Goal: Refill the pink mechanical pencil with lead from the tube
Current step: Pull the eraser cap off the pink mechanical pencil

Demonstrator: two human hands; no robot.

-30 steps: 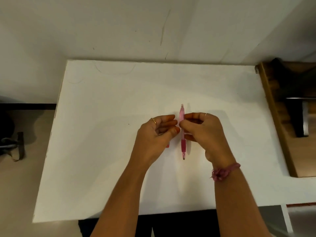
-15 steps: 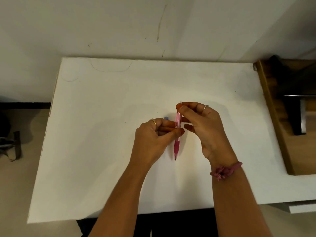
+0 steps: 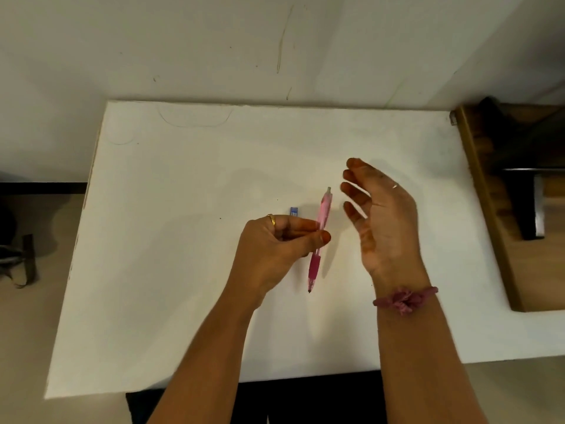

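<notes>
My left hand [image 3: 275, 249] pinches the pink mechanical pencil [image 3: 321, 221] at mid-barrel, above the white table [image 3: 183, 270]. The pencil stands nearly upright in the view, tip toward me and grey cap end away. My right hand [image 3: 382, 221] hovers just right of the pencil with its fingers spread and nothing in it. A small blue lead tube [image 3: 294, 210] lies on the table just behind my left hand, partly hidden by the fingers.
A wooden shelf or box [image 3: 501, 209] with a dark object stands past the table's right edge. The wall runs along the far edge. A dark item [image 3: 18, 258] lies on the floor at the left.
My right hand has let go of the pencil's top end and moved right, fingers spreading. The left hand keeps holding the pencil. The blue tube shows more.
</notes>
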